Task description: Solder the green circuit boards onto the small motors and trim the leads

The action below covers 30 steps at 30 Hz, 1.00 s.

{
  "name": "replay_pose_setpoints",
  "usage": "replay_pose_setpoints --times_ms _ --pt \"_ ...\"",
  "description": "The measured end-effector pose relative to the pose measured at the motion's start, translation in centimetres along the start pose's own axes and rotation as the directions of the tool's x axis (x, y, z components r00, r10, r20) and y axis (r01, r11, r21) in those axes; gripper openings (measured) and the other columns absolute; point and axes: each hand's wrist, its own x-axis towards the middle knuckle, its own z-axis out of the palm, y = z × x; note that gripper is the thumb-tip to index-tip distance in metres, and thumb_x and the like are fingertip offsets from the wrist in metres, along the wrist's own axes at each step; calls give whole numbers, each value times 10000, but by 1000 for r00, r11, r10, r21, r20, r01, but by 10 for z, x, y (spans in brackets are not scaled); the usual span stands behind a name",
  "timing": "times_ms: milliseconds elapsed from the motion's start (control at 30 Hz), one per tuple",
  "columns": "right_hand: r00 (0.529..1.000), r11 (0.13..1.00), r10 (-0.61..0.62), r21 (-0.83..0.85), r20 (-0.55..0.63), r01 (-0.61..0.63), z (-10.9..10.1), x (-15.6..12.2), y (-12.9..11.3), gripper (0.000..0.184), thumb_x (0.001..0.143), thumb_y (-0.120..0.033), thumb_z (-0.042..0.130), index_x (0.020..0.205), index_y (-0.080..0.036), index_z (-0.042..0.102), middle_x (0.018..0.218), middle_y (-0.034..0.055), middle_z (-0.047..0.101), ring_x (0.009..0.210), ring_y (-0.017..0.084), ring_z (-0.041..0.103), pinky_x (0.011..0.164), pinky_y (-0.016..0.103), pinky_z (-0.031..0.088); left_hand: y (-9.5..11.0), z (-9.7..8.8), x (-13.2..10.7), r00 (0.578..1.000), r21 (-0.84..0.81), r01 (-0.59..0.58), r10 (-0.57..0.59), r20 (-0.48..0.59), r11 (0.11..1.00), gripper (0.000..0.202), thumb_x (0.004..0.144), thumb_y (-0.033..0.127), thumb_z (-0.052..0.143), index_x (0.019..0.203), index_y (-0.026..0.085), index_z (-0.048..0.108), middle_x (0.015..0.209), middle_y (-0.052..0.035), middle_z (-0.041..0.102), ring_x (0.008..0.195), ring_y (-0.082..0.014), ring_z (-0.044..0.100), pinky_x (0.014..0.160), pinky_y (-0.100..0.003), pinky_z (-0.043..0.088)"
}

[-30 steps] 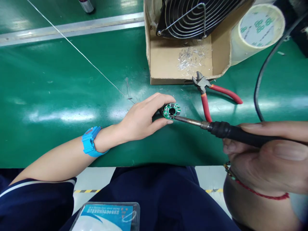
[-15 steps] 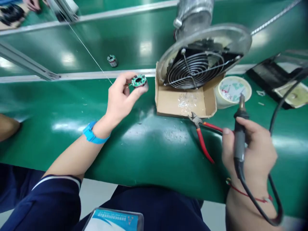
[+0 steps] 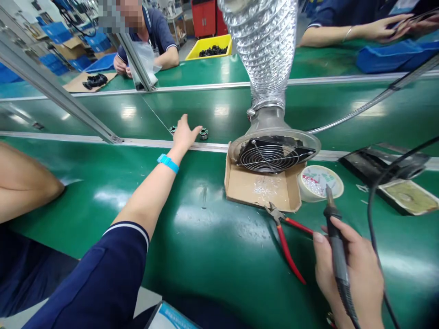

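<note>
My left hand (image 3: 185, 135) is stretched out over the far green strip, thumb and fingers spread, holding nothing. Right beside it are two small ring-shaped parts with green circuit boards on top: one ring-shaped part (image 3: 204, 133) to the right of the thumb, and another ring-shaped part (image 3: 172, 130) at the left, partly covered by the hand. A soldering iron (image 3: 336, 249) with a dark handle is gripped in my right hand (image 3: 358, 274), its tip pointing up in front of a round white tub (image 3: 320, 183). Red-handled cutters (image 3: 284, 244) lie open to the left of that hand.
A fume extractor fan (image 3: 269, 155) on a silver duct (image 3: 267, 50) hangs over a cardboard tray (image 3: 240, 189) with clippings. At right lie a soldering sponge tray (image 3: 409, 194) and the iron's cable (image 3: 370, 214). A neighbour's arm (image 3: 27, 183) rests at left; co-workers sit opposite.
My left hand has let go of the ring-shaped part and opened; two such parts now stand on the far strip. The view has tilted up. My right hand still holds the soldering iron.
</note>
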Motion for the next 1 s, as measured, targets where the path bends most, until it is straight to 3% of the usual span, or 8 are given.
replay_pose_setpoints --times_ms 67,200,367,467,667,833,900,1000 --pt "1000 1000 -15 16 20 15 0 0 -2 566 875 -596 514 1280 -209 603 994 127 668 918 312 654 835 488 535 -19 -15 9 999 65 49 -49 9 997 799 939 323 582 1591 69 196 1645 -249 251 1407 -365 469 1112 -476 432" --pt "998 998 -54 37 31 53 1 0 -3 570 897 -605 496 1270 -186 600 983 126 652 891 283 637 827 454 521 -47 -40 22 991 175 43 -64 114 984 554 877 148 576 1418 51 513 1455 -270 518 1273 -402 579 1049 -520 464" --pt "999 999 -43 13 -14 43 3 2 0 498 849 -575 555 1218 -248 626 954 104 668 881 314 665 776 477 542 -42 -48 -9 970 218 -158 110 219 963 429 923 230 562 1331 103 595 1338 -194 608 1231 -332 600 1048 -428 470" --pt "998 999 -46 3 -44 47 4 2 0 470 824 -533 591 1202 -257 633 947 97 674 874 316 674 769 477 550 -27 -46 -55 911 195 -320 244 333 927 367 945 329 577 1279 188 631 1296 -116 630 1187 -281 616 999 -352 486" --pt "998 998 -50 -25 -43 49 7 -1 1 480 837 -477 596 1249 -232 617 990 112 680 899 283 666 820 447 543 -3 -56 -139 753 69 -505 400 522 860 439 968 464 547 1334 225 583 1289 -85 612 1050 -245 664 867 -320 519" --pt "991 996 -37 71 -125 46 8 -10 3 446 834 -422 636 1238 -232 640 1008 105 725 957 270 694 900 436 539 -13 -76 -161 580 -213 -523 528 621 825 552 934 349 559 1454 194 463 1357 -111 546 1039 -218 647 890 -326 527" --pt "986 990 0 139 -168 24 6 -15 1 443 821 -394 668 1232 -230 655 1016 99 735 985 266 706 937 443 537 -20 -78 -166 551 -252 -524 550 627 813 529 921 232 522 1447 204 478 1339 -101 551 1069 -208 634 905 -315 514" --pt "974 974 54 226 -220 -3 2 -20 -10 458 788 -383 706 1208 -201 678 1036 105 728 968 261 711 930 464 542 -27 -71 -173 558 -291 -490 552 620 822 464 928 191 517 1392 202 534 1128 -69 642 1001 -197 637 874 -312 495"
